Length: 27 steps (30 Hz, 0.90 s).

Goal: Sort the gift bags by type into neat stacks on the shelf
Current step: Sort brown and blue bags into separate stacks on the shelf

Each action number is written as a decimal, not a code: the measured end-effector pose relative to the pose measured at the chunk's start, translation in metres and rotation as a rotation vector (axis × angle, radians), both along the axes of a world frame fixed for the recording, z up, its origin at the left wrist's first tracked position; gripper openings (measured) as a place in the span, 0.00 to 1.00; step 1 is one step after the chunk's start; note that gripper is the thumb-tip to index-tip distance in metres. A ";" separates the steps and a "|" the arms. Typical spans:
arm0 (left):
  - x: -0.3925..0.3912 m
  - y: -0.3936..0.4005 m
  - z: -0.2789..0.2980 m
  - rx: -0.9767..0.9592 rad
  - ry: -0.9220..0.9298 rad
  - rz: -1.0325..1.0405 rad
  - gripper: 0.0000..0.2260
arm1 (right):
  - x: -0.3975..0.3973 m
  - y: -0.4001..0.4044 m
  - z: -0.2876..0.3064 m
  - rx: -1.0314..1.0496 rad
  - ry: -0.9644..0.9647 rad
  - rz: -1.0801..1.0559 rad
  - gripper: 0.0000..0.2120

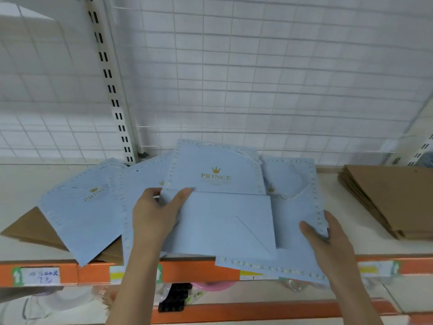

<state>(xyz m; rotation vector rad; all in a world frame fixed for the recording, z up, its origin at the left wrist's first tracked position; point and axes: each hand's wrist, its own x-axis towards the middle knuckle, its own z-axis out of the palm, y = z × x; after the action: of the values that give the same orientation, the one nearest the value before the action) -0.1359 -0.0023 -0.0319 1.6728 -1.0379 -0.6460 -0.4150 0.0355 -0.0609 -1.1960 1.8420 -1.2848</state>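
Near the front edge of the pale shelf [304, 250], at its middle, several flat light-blue paper gift bags printed with a gold crown and the word PRINCE [218, 174] are lying fanned out and overlapping one another. The left hand [155, 216] is gripping the left side of the topmost blue bag, thumb on its face and fingers [152, 191] curling round its edge. The right hand [328, 240] is pinching the right edge of the lowest blue bag [295, 261], which is overhanging the shelf's front edge, thumb on top and the other fingers hidden beneath. Another blue PRINCE bag [77, 214] is lying tilted toward the left, partly covering a flat brown kraft-paper bag [30, 227] that is sticking out beneath it. Toward the right end of the shelf, well apart from the blue bags, a neat stack of brown kraft-paper bags [389, 198] is sitting. Behind everything, a white wire grid panel [257, 78] is rising from the shelf's back edge. Along the front an orange rail with price labels [199, 269] is running.
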 end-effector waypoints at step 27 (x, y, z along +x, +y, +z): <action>-0.361 0.022 -0.011 -0.086 0.140 -0.058 0.14 | -0.356 0.020 0.008 -0.113 -0.008 -0.011 0.11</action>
<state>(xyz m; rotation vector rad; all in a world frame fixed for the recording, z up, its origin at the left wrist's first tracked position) -0.4968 0.0198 -0.0426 1.5059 -1.0022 -0.7359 -0.7713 0.0554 -0.0533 -1.2390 1.7930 -1.4141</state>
